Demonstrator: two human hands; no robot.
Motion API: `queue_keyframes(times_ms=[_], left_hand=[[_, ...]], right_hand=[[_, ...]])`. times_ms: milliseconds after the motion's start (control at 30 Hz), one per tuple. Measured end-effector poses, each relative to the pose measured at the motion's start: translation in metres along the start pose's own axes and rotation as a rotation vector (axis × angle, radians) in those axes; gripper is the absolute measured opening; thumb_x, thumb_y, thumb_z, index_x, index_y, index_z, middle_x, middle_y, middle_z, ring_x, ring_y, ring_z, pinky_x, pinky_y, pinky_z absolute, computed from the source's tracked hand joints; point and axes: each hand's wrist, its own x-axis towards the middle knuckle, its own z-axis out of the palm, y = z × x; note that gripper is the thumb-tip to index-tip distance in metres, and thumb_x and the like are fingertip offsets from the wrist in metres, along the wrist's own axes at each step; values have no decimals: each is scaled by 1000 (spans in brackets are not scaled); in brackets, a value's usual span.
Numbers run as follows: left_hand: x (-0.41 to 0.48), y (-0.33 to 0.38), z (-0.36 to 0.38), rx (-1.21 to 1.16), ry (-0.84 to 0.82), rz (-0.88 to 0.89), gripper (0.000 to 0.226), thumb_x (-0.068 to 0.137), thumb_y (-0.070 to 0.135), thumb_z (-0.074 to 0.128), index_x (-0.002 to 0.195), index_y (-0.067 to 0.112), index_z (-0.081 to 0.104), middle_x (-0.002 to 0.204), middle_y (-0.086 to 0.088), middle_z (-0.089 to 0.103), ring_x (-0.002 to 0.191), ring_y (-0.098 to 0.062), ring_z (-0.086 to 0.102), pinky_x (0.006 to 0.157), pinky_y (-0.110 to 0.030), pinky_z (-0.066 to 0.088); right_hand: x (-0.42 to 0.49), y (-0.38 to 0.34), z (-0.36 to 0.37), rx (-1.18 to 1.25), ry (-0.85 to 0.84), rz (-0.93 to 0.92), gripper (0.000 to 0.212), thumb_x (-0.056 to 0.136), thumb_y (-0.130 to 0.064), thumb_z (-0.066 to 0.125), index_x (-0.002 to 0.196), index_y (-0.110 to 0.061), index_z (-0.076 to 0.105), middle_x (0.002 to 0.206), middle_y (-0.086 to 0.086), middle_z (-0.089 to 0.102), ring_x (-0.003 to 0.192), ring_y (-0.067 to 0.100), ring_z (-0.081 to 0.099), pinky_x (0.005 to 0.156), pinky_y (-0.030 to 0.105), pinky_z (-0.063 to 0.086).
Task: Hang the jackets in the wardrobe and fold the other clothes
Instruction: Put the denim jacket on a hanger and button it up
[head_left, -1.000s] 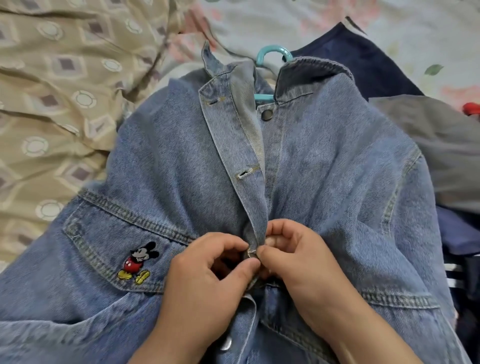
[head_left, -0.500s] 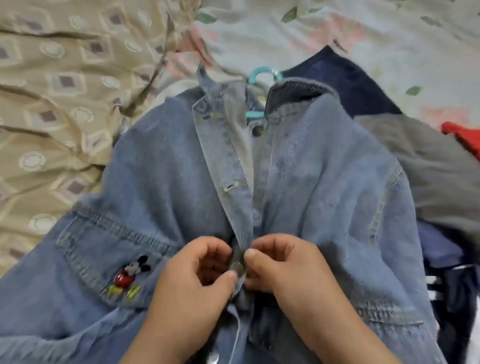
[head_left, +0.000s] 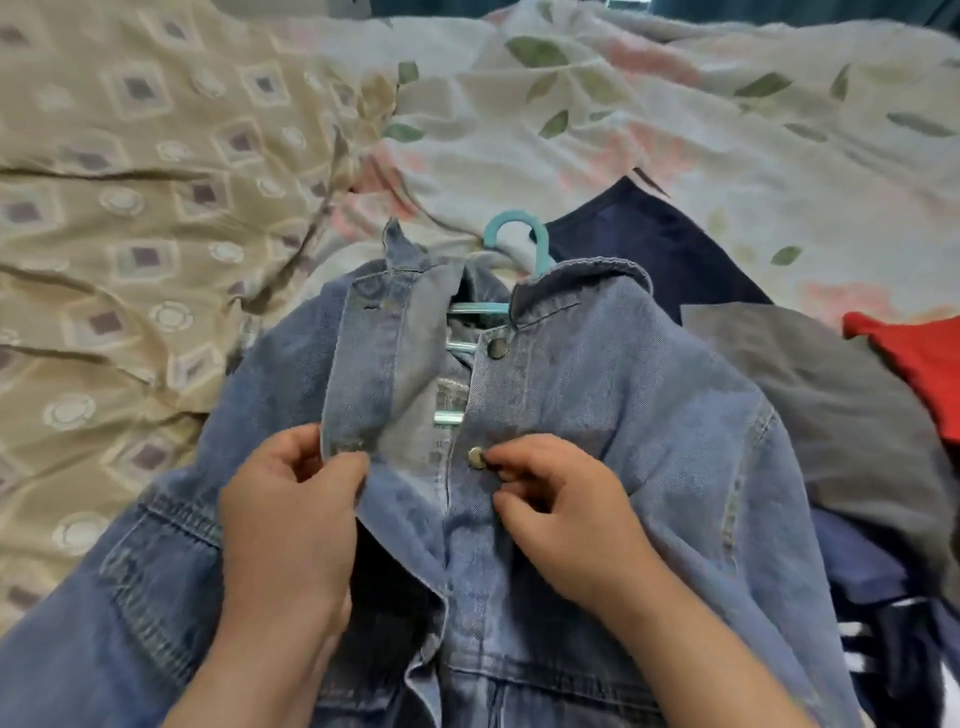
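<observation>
Two hands are working at the open front of one denim jacket (head_left: 623, 415), which is lying face up on the bed with one teal hanger (head_left: 519, 236) inside its collar. The left hand (head_left: 293, 509) is pinching the buttonhole strip (head_left: 358, 395) between its curled fingers and thumb. The right hand (head_left: 566, 514) is curling its fingers on the opposite strip, fingertip and thumb pinching the cloth just beside a lower button (head_left: 476, 458). Above the hands, the two front edges are lying apart. Two metal buttons are showing, the lower one and an upper button (head_left: 497, 348) near the collar. Four other garments are lying to the right of the jacket: one navy garment (head_left: 649, 244), one grey garment (head_left: 831, 395), one red garment (head_left: 919, 358) and one dark striped garment (head_left: 872, 639). Two coverings are spreading underneath, a beige patterned cover (head_left: 130, 208) and a floral sheet (head_left: 623, 104).
</observation>
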Motion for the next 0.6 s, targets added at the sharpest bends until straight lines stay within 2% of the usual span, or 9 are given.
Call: queue_keyframes(times_ms=[67,133,233,333,400,500,600], left_hand=[[-5,-4,-1,177,-70,143,8,74,20,78,71,24,72,63,4,68,54,-6,55,55,-22,48],[-11,-6,4,291,-120,235,11,76,23,80,70,22,70,61,3,65,50,-2,50,48,-14,40],[-8,-2,18,376,-125,344,15,73,16,80,68,20,67,66,0,64,58,-6,55,53,-11,39],[-5,-5,29,492,-202,451,21,70,3,77,61,10,60,63,0,55,63,-12,51,54,-17,37],[-7,-8,33,547,-281,482,26,68,-2,76,58,10,55,62,1,51,64,-13,50,54,-16,35],[-7,-12,31,530,-362,510,38,71,-1,77,55,25,54,66,8,53,66,-3,53,56,-8,36],[-6,-12,28,590,-289,552,39,70,-4,72,54,24,50,70,7,51,68,-4,52,57,-8,36]], right_hand=[[2,5,4,-55,34,-45,29,78,-5,73,101,-23,76,92,-17,64,85,2,62,78,8,46],[7,7,9,-102,83,-42,26,77,-11,78,101,-22,76,85,-16,61,80,4,59,74,7,43],[15,4,17,-215,102,-12,16,79,-16,77,93,-24,75,79,-14,58,75,5,55,73,12,42],[21,6,17,-226,119,38,11,77,-16,76,75,-25,69,70,-12,56,73,7,53,66,10,38],[20,9,13,-131,104,99,19,78,-16,75,68,-28,65,65,-9,62,68,6,57,63,12,42],[21,8,5,189,44,229,21,82,-12,74,66,-22,68,58,-7,63,54,4,58,55,23,50],[22,11,-3,462,-7,308,22,86,-7,70,68,-19,70,57,-4,61,52,6,55,50,20,47]])
